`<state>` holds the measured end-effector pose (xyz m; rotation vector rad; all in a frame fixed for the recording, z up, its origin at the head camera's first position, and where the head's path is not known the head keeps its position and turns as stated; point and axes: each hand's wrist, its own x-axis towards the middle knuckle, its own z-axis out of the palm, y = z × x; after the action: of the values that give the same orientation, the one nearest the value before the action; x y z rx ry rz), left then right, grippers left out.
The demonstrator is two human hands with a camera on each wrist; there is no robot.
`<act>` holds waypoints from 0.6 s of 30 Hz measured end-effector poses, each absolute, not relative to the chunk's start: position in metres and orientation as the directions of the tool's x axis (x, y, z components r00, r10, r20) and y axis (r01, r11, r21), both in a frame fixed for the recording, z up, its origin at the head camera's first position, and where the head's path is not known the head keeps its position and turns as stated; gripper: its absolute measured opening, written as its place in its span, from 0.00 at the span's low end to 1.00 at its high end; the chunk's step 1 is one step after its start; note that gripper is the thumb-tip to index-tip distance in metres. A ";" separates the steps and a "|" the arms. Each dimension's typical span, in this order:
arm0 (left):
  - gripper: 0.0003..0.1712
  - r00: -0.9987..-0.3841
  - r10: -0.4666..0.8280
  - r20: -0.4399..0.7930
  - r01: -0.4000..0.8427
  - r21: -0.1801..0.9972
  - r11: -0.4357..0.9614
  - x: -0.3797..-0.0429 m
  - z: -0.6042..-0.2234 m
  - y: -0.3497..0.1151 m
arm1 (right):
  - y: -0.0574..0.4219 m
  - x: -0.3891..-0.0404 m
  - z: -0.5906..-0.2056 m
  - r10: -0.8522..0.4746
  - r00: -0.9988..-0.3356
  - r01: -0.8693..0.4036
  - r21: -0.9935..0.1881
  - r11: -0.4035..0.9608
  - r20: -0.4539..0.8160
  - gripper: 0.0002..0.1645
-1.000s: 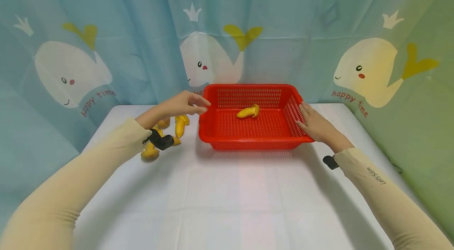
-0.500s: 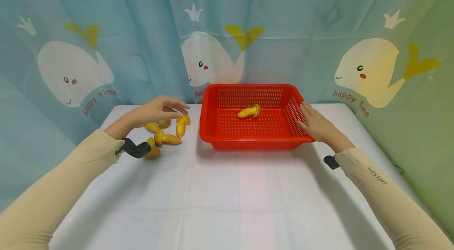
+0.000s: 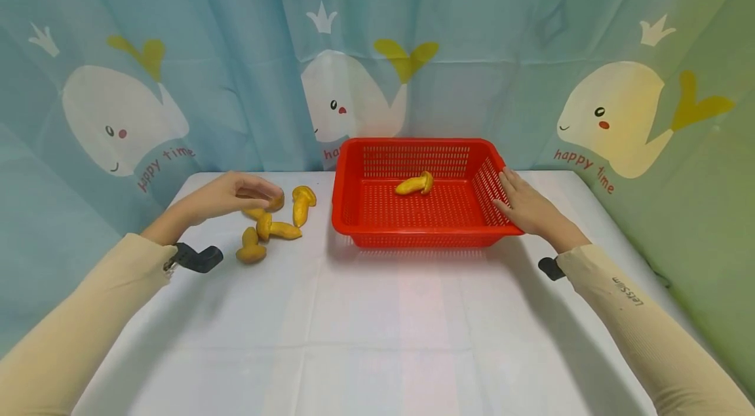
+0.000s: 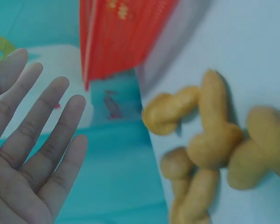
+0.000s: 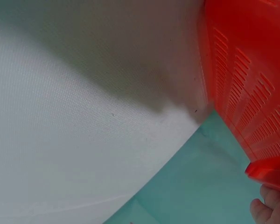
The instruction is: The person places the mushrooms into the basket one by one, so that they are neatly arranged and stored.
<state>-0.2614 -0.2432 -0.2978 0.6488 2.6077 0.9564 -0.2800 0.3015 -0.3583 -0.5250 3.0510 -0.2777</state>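
Observation:
My left hand [image 3: 232, 196] hovers over a group of yellow mushrooms at the table's left, fingers spread and nothing in them. In the left wrist view its palm and fingers [image 4: 51, 148] show apart from the mushrooms. One mushroom [image 3: 303, 205] lies nearest the basket, another [image 3: 280, 229] lies sideways, and a third [image 3: 251, 249] is closest to me. A cap [image 3: 276, 201] peeks out beneath the left fingertips. At the red basket [image 3: 413, 231], my right hand [image 3: 531, 209] rests on the right rim with fairly straight fingers. A single mushroom [image 3: 415, 184] lies inside the basket.
A white cloth [image 3: 377, 324] covers the table. Behind it hangs a blue-green curtain [image 3: 248, 29] with printed whales, close to the basket's back. Each wrist carries a black strap device, one of them [image 3: 198, 259] at the left sleeve.
My left hand has moved left from the basket's left rim to over the mushrooms, uncovering those nearer me. The right hand, the basket and the mushroom in it stay in place.

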 end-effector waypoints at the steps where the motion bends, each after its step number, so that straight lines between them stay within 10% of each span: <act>1: 0.23 -0.861 0.497 -0.108 0.311 0.662 0.682 -0.261 -0.300 -0.246 | 0.301 -0.280 -0.358 -0.332 -0.943 -0.325 -0.183 0.928 -0.008 0.42; 18: 0.21 -0.885 0.448 -0.131 0.258 0.663 0.703 -0.268 -0.343 -0.284 | 0.301 -0.280 -0.357 -0.332 -0.943 -0.324 -0.180 0.929 -0.017 0.42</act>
<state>-0.2682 -0.2837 -0.3429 0.5584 2.6306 0.9612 -0.2800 0.3008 -0.3571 -0.5166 3.0393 -0.2719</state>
